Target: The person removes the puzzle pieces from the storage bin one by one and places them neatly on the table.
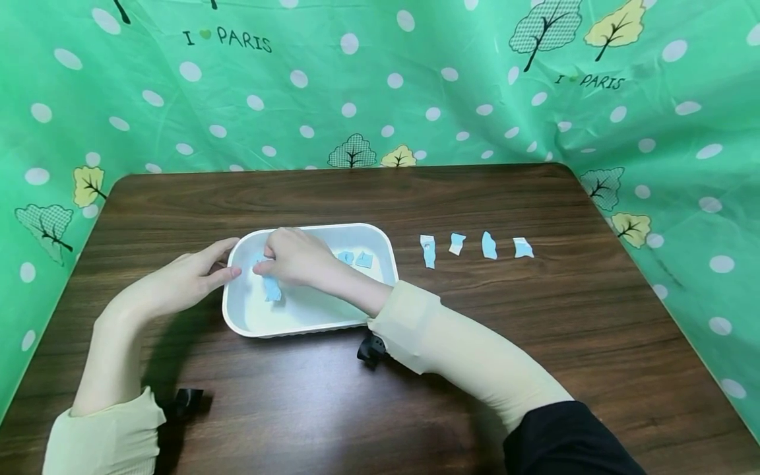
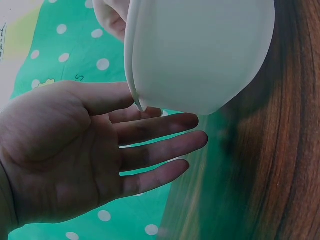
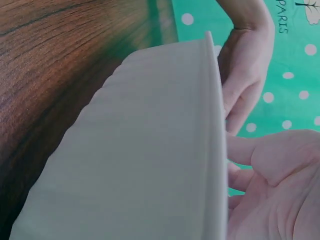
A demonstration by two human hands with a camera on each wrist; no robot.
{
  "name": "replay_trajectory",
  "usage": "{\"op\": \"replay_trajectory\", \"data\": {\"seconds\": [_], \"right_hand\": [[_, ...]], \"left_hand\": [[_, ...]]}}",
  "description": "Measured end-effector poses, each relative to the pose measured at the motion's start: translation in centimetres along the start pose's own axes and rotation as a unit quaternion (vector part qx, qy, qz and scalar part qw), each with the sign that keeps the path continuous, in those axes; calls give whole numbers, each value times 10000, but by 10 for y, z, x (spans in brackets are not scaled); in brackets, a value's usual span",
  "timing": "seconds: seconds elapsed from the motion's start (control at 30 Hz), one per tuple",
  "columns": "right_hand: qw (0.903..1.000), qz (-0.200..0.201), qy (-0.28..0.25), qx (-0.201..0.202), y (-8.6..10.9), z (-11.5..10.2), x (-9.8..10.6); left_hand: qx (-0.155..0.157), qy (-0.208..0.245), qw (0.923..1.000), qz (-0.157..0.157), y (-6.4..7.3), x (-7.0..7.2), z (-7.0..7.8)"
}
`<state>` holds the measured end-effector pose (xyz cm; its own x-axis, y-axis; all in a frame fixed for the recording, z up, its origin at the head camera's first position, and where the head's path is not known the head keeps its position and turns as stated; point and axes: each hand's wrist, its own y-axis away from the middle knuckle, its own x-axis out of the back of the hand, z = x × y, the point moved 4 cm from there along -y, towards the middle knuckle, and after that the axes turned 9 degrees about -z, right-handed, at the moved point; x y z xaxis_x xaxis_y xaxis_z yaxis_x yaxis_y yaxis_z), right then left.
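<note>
A white plastic tray (image 1: 315,310) stands on the table, its outer wall (image 2: 200,55) filling much of the left wrist view. My left hand (image 1: 190,277) holds the tray's left end, thumb at the rim and the other fingers outside, extended. Inside the tray, my right hand (image 1: 297,256) has curled fingers over torn light-blue paper (image 1: 272,289) near the left side and seems to pinch it. In the right wrist view the tray wall hides the fingertips of the right hand (image 3: 280,185). Two more blue paper scraps (image 1: 354,259) lie to the right of this hand.
Several torn blue-and-white paper pieces (image 1: 427,251) lie spaced in a row on the dark wooden table (image 1: 475,198), right of the tray. Green dotted cloth (image 1: 356,86) hangs behind and beside the table. Black wrist cameras (image 1: 371,349) sit under the sleeves.
</note>
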<state>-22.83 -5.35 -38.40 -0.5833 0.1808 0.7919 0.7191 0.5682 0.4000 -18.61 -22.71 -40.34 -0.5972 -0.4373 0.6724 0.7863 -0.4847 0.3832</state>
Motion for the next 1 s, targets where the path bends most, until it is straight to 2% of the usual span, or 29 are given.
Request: {"op": "replay_trajectory", "data": {"seconds": [0.3, 0.67, 0.8, 1.0], "right_hand": [[9983, 233, -517, 126, 15, 12, 16], [9935, 518, -1006, 152, 35, 39, 45], [9914, 623, -1133, 190, 45, 51, 57], [9876, 689, -1410, -15, 60, 77, 71]], "left_hand": [[0, 0, 10000, 2, 1, 0, -1], [61, 48, 10000, 5, 4, 3, 0], [106, 105, 9999, -11, 4, 3, 0], [129, 139, 9998, -5, 4, 2, 1]]}}
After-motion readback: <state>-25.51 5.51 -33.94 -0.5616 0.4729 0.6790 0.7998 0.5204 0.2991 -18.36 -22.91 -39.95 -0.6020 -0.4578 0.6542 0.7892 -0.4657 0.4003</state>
